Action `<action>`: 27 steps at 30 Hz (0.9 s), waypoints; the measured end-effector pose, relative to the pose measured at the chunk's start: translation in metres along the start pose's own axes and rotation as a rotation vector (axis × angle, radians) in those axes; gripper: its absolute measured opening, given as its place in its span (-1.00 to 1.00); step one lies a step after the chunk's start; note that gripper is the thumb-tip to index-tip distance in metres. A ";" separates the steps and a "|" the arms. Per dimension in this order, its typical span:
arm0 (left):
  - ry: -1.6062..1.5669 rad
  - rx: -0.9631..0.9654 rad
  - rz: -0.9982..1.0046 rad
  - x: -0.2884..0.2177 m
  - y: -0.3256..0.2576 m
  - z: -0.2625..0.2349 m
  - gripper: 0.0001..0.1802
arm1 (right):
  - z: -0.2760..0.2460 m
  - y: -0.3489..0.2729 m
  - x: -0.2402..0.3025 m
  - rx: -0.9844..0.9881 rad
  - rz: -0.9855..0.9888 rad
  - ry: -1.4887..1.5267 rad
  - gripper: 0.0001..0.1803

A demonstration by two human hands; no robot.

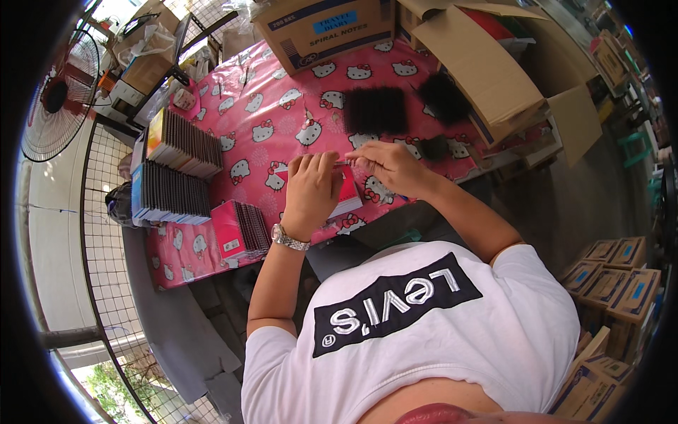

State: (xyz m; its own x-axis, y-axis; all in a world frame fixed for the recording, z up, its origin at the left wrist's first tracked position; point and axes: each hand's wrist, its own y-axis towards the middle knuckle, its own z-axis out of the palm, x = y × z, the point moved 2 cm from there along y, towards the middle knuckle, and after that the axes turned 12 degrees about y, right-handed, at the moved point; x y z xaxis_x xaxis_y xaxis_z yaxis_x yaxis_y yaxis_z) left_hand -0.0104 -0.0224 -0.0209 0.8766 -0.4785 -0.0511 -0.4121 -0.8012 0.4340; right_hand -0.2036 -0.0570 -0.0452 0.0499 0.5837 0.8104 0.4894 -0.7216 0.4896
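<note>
My left hand, with a silver watch on the wrist, lies on a red-covered notebook and holds it near the table's front edge. My right hand pinches a thin dark strip at the notebook's top edge, fingertips touching those of the left hand. Two piles of black spiral bindings lie just beyond the hands on the pink cat-patterned tablecloth.
Rows of stacked notebooks stand at the table's left, with a pink stack near the front. Open cardboard boxes crowd the back and right. A fan and wire mesh stand left; small boxes are stacked on the floor right.
</note>
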 end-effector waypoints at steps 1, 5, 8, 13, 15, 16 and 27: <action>0.017 -0.003 0.000 -0.004 -0.001 -0.001 -0.74 | 0.001 0.001 0.014 -0.022 -0.012 -0.048 -0.73; 0.060 0.002 0.037 -0.008 -0.003 -0.004 -0.65 | 0.002 0.002 0.019 0.048 0.140 -0.071 -0.63; 0.002 0.023 0.045 -0.005 -0.004 -0.007 -0.69 | 0.008 0.003 0.027 -0.052 -0.006 -0.186 -0.60; -0.017 0.030 0.042 -0.003 -0.006 -0.010 -0.75 | -0.014 0.001 -0.023 -0.089 0.560 0.684 -0.61; -0.046 0.053 0.054 -0.003 -0.002 -0.006 -0.76 | -0.053 -0.026 -0.099 -0.329 0.440 -0.145 -0.54; -0.064 0.083 0.051 0.004 -0.007 0.000 -0.75 | -0.054 -0.053 -0.117 -0.308 0.505 -0.649 -0.53; 0.000 0.073 -0.140 0.008 -0.022 0.003 -0.70 | -0.036 0.034 -0.041 0.330 0.529 0.881 -0.59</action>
State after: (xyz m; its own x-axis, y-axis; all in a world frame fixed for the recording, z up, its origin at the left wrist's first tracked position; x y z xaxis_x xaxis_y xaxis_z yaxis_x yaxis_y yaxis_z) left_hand 0.0049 -0.0096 -0.0335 0.9268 -0.3603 -0.1062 -0.3029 -0.8841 0.3559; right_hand -0.2208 -0.1187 -0.0503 -0.2562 -0.3407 0.9046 0.8065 -0.5912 0.0058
